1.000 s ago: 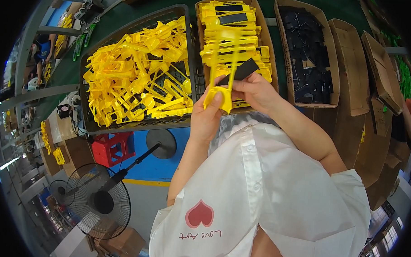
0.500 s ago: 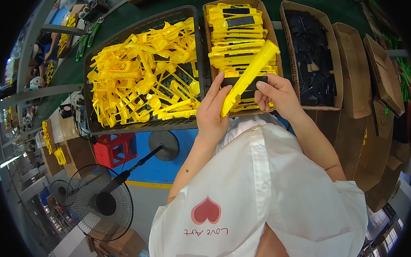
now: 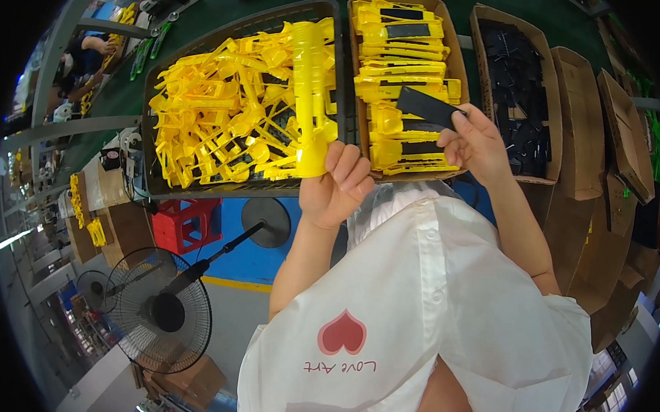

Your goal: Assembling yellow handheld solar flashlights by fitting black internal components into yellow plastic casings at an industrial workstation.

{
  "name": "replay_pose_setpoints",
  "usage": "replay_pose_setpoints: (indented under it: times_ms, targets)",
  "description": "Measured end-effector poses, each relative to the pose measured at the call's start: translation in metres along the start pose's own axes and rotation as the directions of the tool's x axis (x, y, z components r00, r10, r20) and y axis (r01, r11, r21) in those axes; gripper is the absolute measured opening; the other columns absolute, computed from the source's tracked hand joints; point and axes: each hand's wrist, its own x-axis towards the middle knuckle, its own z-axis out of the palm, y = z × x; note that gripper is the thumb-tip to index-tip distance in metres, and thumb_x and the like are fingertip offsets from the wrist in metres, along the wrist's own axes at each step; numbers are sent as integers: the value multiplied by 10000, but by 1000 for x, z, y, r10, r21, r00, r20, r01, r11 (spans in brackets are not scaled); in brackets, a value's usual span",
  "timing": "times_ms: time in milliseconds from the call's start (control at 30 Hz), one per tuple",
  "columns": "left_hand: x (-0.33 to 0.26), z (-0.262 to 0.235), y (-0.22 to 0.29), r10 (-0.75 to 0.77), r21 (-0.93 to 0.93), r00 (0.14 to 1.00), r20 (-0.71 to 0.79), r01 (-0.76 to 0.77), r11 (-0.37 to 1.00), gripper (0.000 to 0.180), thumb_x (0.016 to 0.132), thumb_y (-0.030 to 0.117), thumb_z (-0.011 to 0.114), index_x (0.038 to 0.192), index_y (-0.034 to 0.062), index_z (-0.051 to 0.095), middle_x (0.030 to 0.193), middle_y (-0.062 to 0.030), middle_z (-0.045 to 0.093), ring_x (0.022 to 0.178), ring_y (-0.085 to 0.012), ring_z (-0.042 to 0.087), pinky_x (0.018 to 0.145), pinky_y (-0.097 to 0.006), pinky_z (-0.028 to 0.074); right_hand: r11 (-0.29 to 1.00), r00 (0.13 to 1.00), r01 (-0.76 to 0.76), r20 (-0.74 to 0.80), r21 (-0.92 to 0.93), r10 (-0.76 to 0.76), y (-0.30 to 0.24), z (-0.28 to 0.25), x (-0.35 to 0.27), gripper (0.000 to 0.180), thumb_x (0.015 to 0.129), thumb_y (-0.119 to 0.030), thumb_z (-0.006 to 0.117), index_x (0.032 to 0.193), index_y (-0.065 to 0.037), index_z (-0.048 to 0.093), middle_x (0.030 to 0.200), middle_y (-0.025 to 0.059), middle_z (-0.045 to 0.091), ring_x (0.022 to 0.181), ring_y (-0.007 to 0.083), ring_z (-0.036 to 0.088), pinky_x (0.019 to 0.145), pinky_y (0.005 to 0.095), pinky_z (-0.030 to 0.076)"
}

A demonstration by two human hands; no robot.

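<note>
In my left hand (image 3: pixel 336 184) is the lower end of a long yellow plastic part (image 3: pixel 308 96), held upright over the right side of a black crate (image 3: pixel 236 192). Many similar yellow parts (image 3: pixel 232 108) are heaped in that crate. My right hand (image 3: pixel 480 144) pinches one end of a flat black rectangular plate (image 3: pixel 426 108). The plate tilts above a cardboard box (image 3: pixel 455 47) holding a stack of yellow parts (image 3: pixel 401 52), some with black plates in them. Both hands are closed, and the yellow part and the black plate are apart.
Right of the stacked parts, another cardboard box (image 3: pixel 554 134) contains loose black plates (image 3: pixel 512 89). Further right are more cardboard boxes (image 3: pixel 581 127). A black standing fan (image 3: pixel 168 311) and a red stool (image 3: pixel 186 225) are at lower left. Another person's hand (image 3: pixel 99 45) shows at far upper left.
The yellow part and the black plate, close together and crossing before, are now apart. My left hand has turned the yellow part upright and leftward; my right hand holds the plate out on the right.
</note>
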Motion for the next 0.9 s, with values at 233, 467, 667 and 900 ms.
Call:
replay_pose_setpoints:
  times_ms: [233,467,667,900]
  targets:
    - [3,-6,-25,-31,-170,960,277,81,982,384,891,345,263,603,129,394,572,17,444,600,-143,356,644,-309,303,999,999,49,21,8,-49,4,-8,-2,195,887,-238,417,939,-60,477,712,83,600,486,85,542,428,158,412]
    - [5,-11,-29,-89,-104,937,339,131,986,413,894,360,231,598,132,408,617,24,480,652,-147,365,703,-328,291,999,996,27,-87,-25,-29,6,-11,-5,186,859,-222,483,806,-49,526,632,44,569,447,63,486,403,149,369]
    - [2,-11,-30,-149,89,968,204,133,987,351,875,235,268,568,144,412,637,50,522,623,-133,372,681,-312,286,998,999,29,-44,-50,-31,7,-16,-9,161,837,-195,527,789,-42,543,542,2,517,404,41,440,364,143,328]
    - [1,-14,-32,-174,85,968,182,161,983,465,892,357,202,613,101,473,689,-12,534,644,-172,392,718,-343,296,990,999,34,-10,-139,-36,-3,-12,-14,150,824,-178,546,778,-35,555,532,4,525,394,33,444,364,134,344]
